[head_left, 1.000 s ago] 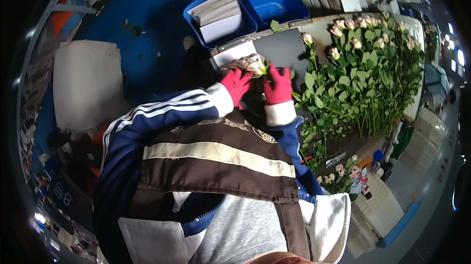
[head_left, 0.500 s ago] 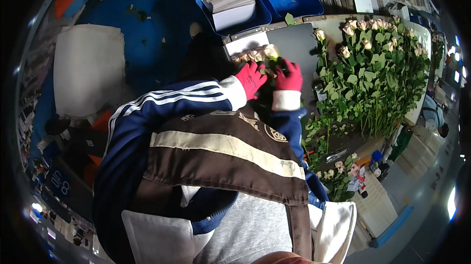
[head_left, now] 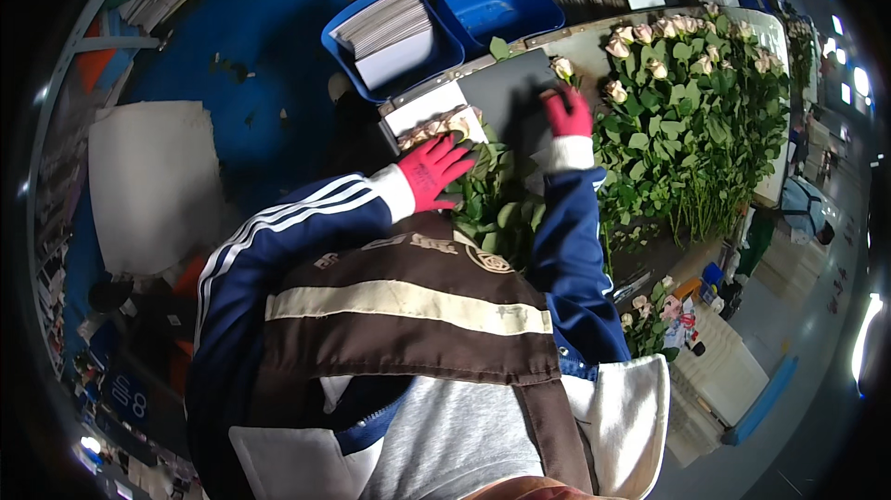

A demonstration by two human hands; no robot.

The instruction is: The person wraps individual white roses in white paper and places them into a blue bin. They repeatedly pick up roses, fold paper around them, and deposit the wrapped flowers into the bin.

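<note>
Some roses (head_left: 453, 122) lie on the white board (head_left: 429, 105), left hand (head_left: 432, 171) on them, fingers loosely spread; right hand (head_left: 567, 113) sits by a lone rose (head_left: 561, 66), can't tell if it's gripping.

The pale roses (head_left: 668, 28) and white jacket collar (head_left: 633, 421) are brightly lit, while dark shadow is cast over the blue floor (head_left: 209, 22) and, in streaks, across the grey shirt (head_left: 455, 435). Glare is thrown by white lights (head_left: 861, 82) at the right edge; straight lines are bowed and detail is lost in black corners.
</note>
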